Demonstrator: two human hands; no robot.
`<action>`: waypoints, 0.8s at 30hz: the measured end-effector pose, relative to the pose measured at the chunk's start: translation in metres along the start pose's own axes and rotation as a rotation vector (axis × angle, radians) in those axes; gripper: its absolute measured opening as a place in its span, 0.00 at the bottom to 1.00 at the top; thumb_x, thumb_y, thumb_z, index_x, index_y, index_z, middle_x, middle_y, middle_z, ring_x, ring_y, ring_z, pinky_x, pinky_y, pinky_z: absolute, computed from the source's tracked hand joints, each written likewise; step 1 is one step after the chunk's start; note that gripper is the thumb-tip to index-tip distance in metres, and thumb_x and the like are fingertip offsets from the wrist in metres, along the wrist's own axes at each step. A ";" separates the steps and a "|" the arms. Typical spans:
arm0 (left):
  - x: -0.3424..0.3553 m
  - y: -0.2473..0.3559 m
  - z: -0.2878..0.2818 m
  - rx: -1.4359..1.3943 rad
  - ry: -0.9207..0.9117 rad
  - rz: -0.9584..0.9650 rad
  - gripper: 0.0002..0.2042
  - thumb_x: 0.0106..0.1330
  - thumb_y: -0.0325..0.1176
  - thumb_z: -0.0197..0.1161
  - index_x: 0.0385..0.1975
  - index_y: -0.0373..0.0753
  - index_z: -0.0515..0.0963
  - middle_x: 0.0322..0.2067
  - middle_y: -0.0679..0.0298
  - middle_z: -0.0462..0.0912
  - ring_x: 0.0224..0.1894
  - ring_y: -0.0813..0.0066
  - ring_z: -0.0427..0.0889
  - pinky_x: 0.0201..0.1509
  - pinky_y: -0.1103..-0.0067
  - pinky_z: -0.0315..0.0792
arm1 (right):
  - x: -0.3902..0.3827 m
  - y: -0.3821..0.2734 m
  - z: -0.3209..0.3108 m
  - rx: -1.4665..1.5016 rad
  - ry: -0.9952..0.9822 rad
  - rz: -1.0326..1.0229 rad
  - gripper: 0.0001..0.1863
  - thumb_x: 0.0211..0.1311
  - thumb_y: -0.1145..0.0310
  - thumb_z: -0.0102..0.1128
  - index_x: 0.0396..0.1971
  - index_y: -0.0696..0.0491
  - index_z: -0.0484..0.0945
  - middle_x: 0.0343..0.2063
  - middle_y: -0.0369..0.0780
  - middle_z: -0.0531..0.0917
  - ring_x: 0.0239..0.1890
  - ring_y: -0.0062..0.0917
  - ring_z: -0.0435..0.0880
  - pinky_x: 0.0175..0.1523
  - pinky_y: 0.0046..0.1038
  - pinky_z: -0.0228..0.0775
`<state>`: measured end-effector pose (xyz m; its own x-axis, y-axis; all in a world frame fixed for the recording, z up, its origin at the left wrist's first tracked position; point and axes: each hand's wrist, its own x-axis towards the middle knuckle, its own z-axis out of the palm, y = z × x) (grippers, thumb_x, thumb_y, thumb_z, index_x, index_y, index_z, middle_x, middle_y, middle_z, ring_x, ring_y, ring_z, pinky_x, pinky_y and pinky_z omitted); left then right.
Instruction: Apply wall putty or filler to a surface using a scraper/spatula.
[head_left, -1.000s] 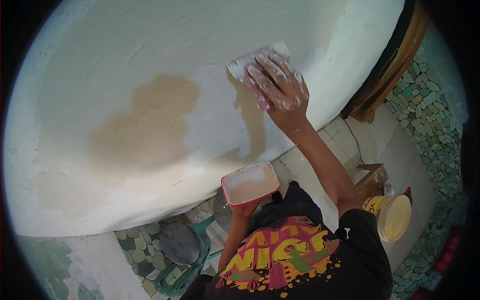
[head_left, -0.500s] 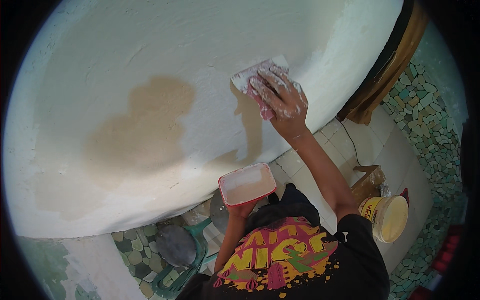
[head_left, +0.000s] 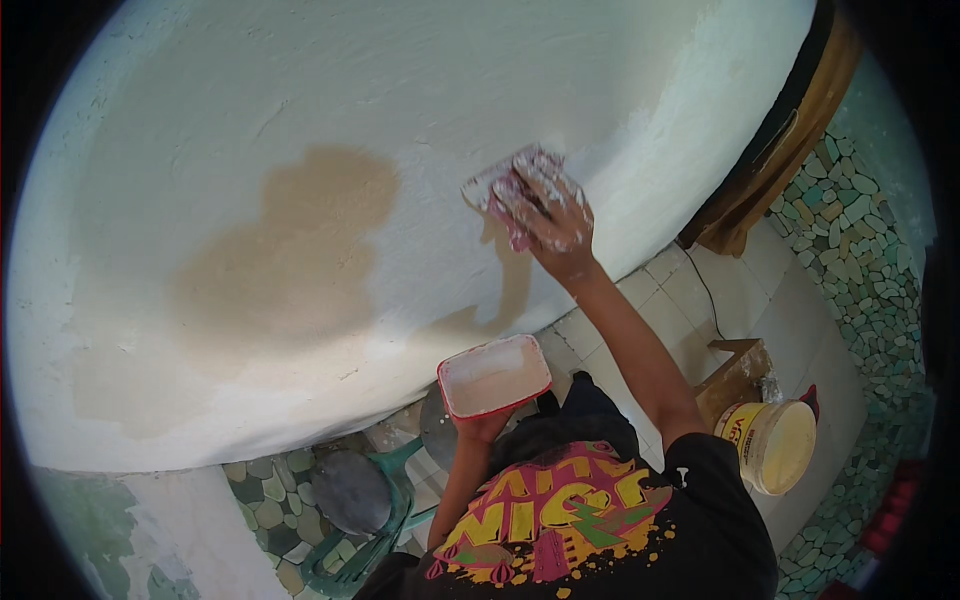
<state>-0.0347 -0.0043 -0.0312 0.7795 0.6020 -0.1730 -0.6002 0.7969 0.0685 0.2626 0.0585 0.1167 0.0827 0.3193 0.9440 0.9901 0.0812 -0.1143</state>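
Note:
My right hand (head_left: 548, 212), smeared with white paste, is closed round a putty scraper (head_left: 488, 184) with a wide blade. The blade lies against the pale wall (head_left: 420, 240); part of the scraper is hidden under my fingers. Low and close to my body, my left hand (head_left: 484, 424) supports a rectangular tub (head_left: 494, 374) with a red rim from beneath. Whitish paste coats the inside of that tub. Most of the left fingers are out of sight under it.
Behind my right arm stand a yellow-labelled bucket (head_left: 782, 450) and a wooden stool (head_left: 738, 372) on the tiled floor. A thin black cable (head_left: 708, 285) runs across the tiles. A green plastic chair (head_left: 395, 485) is at the lower left, and a brown curtain (head_left: 755, 205) hangs at the right.
My right hand has moved a little left and downward along the wall with the scraper, whose blade now looks more tilted. The tub in my left hand has barely shifted.

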 end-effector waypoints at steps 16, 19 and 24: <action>0.007 0.000 0.010 0.034 -0.014 0.001 0.32 0.78 0.63 0.44 0.77 0.55 0.62 0.78 0.57 0.62 0.79 0.43 0.60 0.74 0.34 0.60 | 0.015 -0.018 -0.010 -0.037 -0.077 0.073 0.20 0.58 0.61 0.71 0.53 0.39 0.90 0.64 0.36 0.84 0.68 0.38 0.80 0.65 0.44 0.71; 0.006 -0.001 0.004 0.001 0.061 0.026 0.32 0.77 0.63 0.45 0.76 0.55 0.63 0.78 0.57 0.62 0.79 0.42 0.61 0.73 0.33 0.61 | -0.021 -0.017 -0.011 -0.022 -0.175 0.088 0.21 0.59 0.61 0.70 0.53 0.39 0.90 0.64 0.36 0.84 0.66 0.39 0.80 0.66 0.44 0.71; 0.006 0.001 0.003 0.040 0.051 0.026 0.32 0.77 0.63 0.45 0.75 0.54 0.65 0.77 0.57 0.63 0.78 0.41 0.61 0.73 0.33 0.61 | -0.008 -0.020 -0.025 -0.059 -0.067 0.075 0.21 0.59 0.60 0.70 0.54 0.38 0.90 0.64 0.36 0.83 0.62 0.41 0.81 0.66 0.45 0.71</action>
<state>-0.0302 0.0003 -0.0294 0.7530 0.6199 -0.2208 -0.6117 0.7831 0.1122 0.2449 0.0308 0.1194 0.1512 0.3845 0.9106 0.9865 -0.0003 -0.1637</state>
